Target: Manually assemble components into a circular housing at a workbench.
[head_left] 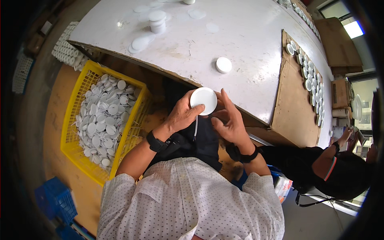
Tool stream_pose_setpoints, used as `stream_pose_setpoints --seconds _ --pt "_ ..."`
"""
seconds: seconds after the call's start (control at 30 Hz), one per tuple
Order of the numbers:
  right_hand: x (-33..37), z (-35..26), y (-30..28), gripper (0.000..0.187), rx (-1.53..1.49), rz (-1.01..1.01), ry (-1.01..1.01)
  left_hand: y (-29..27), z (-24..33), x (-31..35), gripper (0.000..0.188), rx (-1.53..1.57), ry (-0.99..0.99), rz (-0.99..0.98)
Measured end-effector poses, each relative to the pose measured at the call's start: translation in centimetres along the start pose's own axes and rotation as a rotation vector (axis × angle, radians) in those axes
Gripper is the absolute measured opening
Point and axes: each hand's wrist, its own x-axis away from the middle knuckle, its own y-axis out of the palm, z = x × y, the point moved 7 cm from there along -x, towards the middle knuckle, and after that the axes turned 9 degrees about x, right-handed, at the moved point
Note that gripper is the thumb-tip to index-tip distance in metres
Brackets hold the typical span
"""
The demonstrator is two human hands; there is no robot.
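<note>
My left hand (180,115) is closed on a white round disc (205,99), its thumb resting on the flat face. A short white cord (196,129) dangles from the disc's near side. Close by on the right, my right hand (231,123) has its fingers and thumb apart; some fingertips are partly hidden near the disc's edge, so contact is unclear. Just beyond, on the white table (252,86), lies another white round piece (223,65). To the left stands a yellow crate (69,120) heaped with white discs on cords (105,124).
A stack of white round pieces (157,23) and thin translucent discs (140,43) lie farther back on the table. Rows of white rings (309,82) sit on a cardboard sheet (286,112) at right. Another person (340,170) works there. A blue crate (56,200) is lower left.
</note>
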Motion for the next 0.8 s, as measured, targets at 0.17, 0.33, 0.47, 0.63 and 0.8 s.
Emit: stream_pose_setpoints --seconds 0.17,0.33,0.47,0.63,0.8 --pt "0.4 4.7 2.3 0.031 -0.426 -0.059 0.640 -0.6 -0.6 0.8 0.043 -0.057 -0.010 -0.007" --pt "0.2 5.1 4.4 0.025 -0.521 -0.098 0.659 -1.0 -0.8 1.2 0.042 -0.002 -0.045 -0.017" --pt "0.5 5.4 5.2 0.024 -0.545 -0.090 0.684 -1.3 -1.4 1.5 0.042 0.031 -0.068 -0.002" --pt "0.6 5.3 5.9 0.024 -0.581 -0.089 0.690 -1.7 -1.9 1.5 0.041 0.043 -0.038 0.029" --pt "0.8 5.0 5.7 0.026 -0.516 -0.062 0.694 -2.0 -1.7 1.6 0.040 0.064 -0.036 0.046"
